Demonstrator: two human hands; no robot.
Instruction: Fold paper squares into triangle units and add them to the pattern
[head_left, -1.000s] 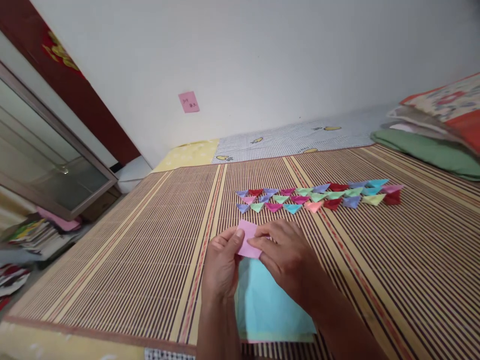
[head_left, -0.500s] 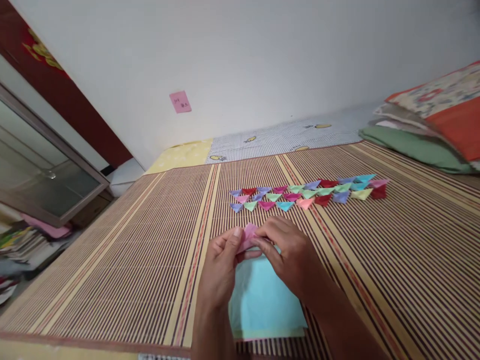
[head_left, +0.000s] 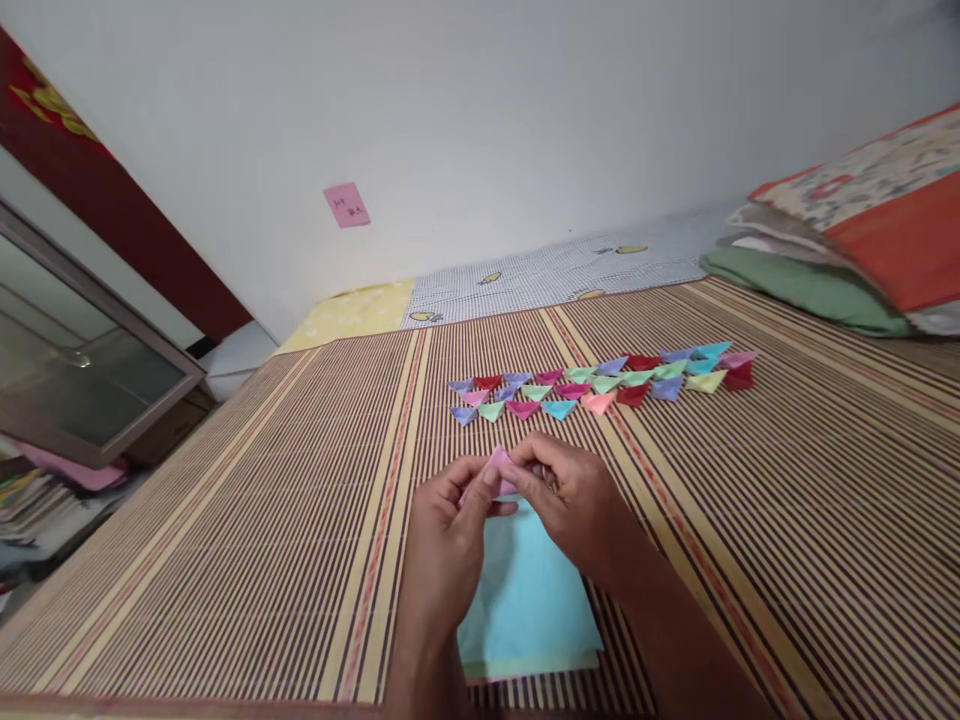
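Note:
Between both hands is a small piece of folded pink paper [head_left: 498, 462], its pointed tip showing above the thumbs. My left hand [head_left: 453, 520] pinches its left side, with the thumb lying over the front. At its right side, the thumb and index finger of my right hand [head_left: 566, 500] are closed on the paper. Below the hands lies a stack of square paper sheets [head_left: 529, 590], light blue on top with a pale green edge under it. Beyond the hands, several small folded paper triangles [head_left: 523, 409] in many colours lie in rows.
A striped bamboo mat [head_left: 300, 520] covers the bed. Folded bedding [head_left: 810, 285] and a patterned pillow [head_left: 892, 210] are piled at the right. A pink note [head_left: 346, 205] is on the white wall. At the left stand a glass-panelled door [head_left: 82, 340] and stacked books [head_left: 45, 497].
My left thumb has moved right and up over the pink paper, closer to the right thumb, covering more of it. The whole view has shifted slightly.

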